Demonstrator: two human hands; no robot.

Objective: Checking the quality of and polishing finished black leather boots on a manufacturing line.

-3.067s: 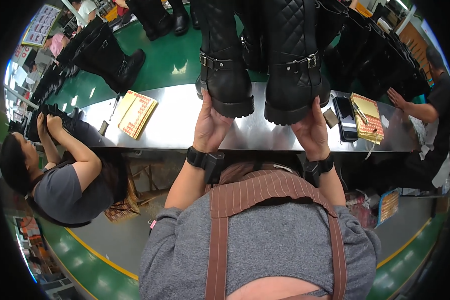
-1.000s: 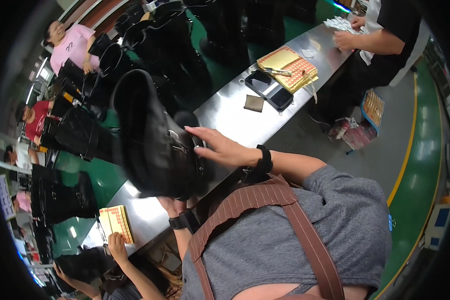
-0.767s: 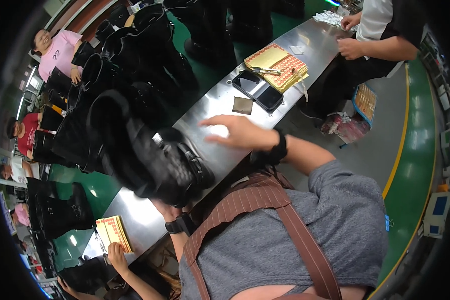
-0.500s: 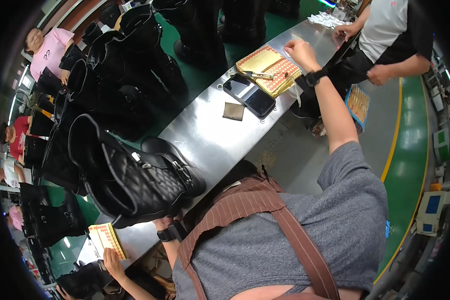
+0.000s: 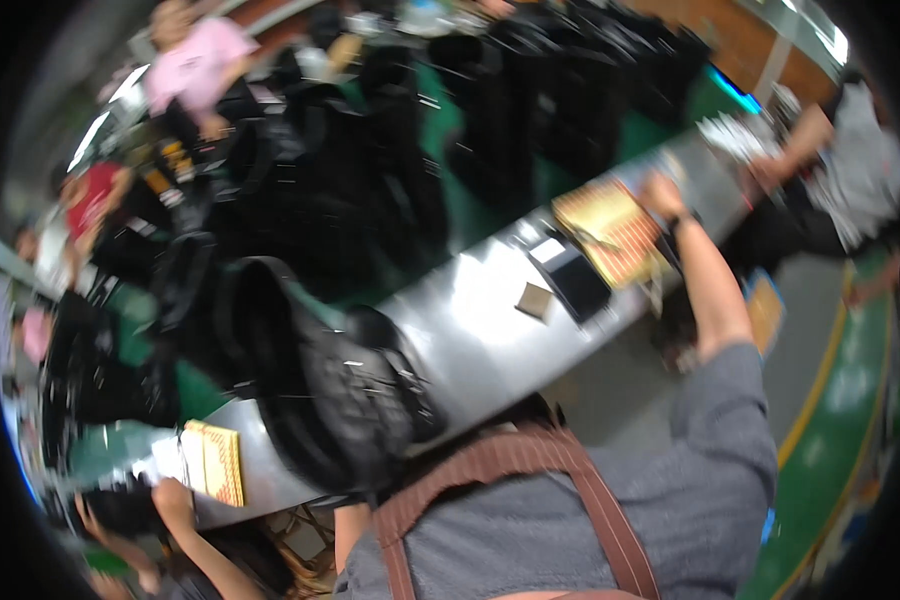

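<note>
A black quilted boot (image 5: pixel 365 400) with strap and buckles leans tilted on the metal bench in front of me, its wide shaft opening to the left. My left forearm (image 5: pixel 351 535) reaches up behind the boot, which hides that hand and its fingers. Far to the right, my right hand (image 5: pixel 662 196) looks closed, smeared by motion, at the edge of a stack of gold sheets with red round stickers (image 5: pixel 625 235). Whatever its fingers hold is too blurred to make out. A slim metal tool (image 5: pixel 596 240) lies across the sheets.
Beside the sheets lie a black phone (image 5: pixel 573 285) and a small brown square piece (image 5: pixel 534 300). Another person's hand (image 5: pixel 173 503) is near a second sticker stack (image 5: pixel 217 462) at left. Many black boots (image 5: pixel 320 190) stand beyond the bench (image 5: pixel 470 345). A seated co-worker (image 5: pixel 850 180) is at right.
The view has swung, so the bench and boot appear farther right and lower. My left hand, partly seen under the boot before, is now hidden. My right hand remains near the sheets.
</note>
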